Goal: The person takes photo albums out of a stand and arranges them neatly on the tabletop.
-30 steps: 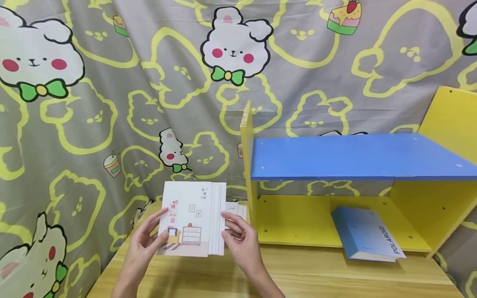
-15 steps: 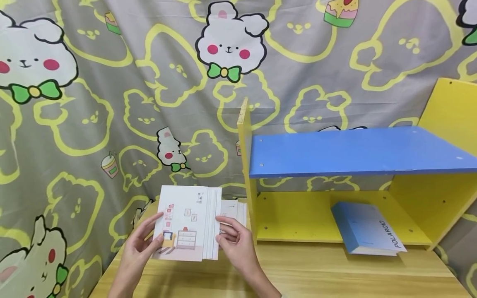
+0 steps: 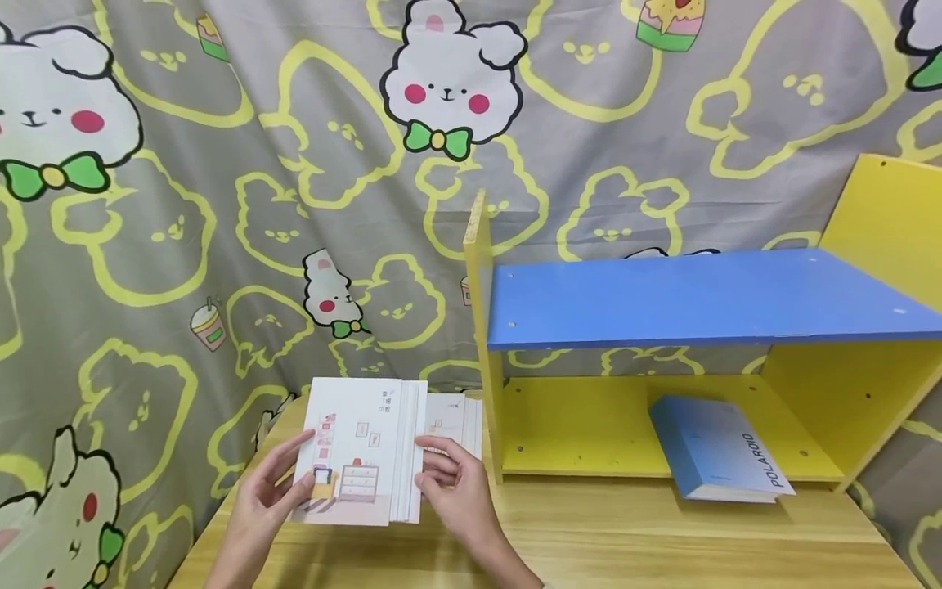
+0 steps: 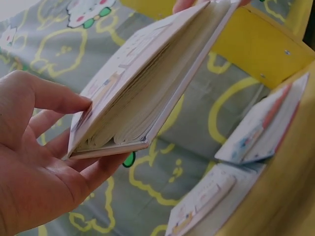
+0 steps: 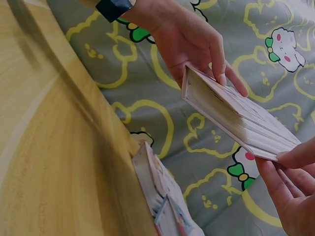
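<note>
Two bare hands, left (image 3: 266, 497) and right (image 3: 458, 495); forearms unsleeved; a black band (image 5: 113, 8) circles the left wrist.

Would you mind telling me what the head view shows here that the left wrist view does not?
Only the head view shows the blue shelf board of the yellow wooden rack, the blue "POLAROID" book lying in it, and the right hand. Only the left wrist view shows the page edges of the white illustrated notebook fanned slightly open. Both show the left hand holding that notebook and the similar white booklets lying behind it.
</note>
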{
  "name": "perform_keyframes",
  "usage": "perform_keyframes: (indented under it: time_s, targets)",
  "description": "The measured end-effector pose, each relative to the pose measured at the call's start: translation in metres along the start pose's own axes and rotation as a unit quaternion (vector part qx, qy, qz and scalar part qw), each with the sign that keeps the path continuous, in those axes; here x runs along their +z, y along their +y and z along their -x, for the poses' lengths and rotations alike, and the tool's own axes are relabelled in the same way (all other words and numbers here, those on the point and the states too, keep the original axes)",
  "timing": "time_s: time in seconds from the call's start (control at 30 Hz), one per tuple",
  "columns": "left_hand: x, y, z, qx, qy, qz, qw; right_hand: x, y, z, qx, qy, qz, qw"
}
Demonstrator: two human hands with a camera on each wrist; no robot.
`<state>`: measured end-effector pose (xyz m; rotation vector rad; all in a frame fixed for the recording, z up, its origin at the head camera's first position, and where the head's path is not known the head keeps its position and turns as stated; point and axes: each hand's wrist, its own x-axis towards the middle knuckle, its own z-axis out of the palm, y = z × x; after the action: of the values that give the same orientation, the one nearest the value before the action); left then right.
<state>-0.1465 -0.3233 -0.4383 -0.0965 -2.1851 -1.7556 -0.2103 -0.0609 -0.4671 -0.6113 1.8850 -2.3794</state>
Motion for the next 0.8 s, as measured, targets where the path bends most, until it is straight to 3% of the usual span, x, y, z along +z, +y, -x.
perform_keyframes:
  time_s: [0.5,0.8]
  targets:
    - [-0.009,-0.013,0.018,-0.057,0.038,0.000,0.9976,0.011,0.009,0.008,0.026,-0.013,-0.018,0.999]
    - [-0.013,-0.016,0.023,-0.041,0.040,0.029,0.9979,0.016,0.015,0.010,0.041,-0.012,-0.036,0.998]
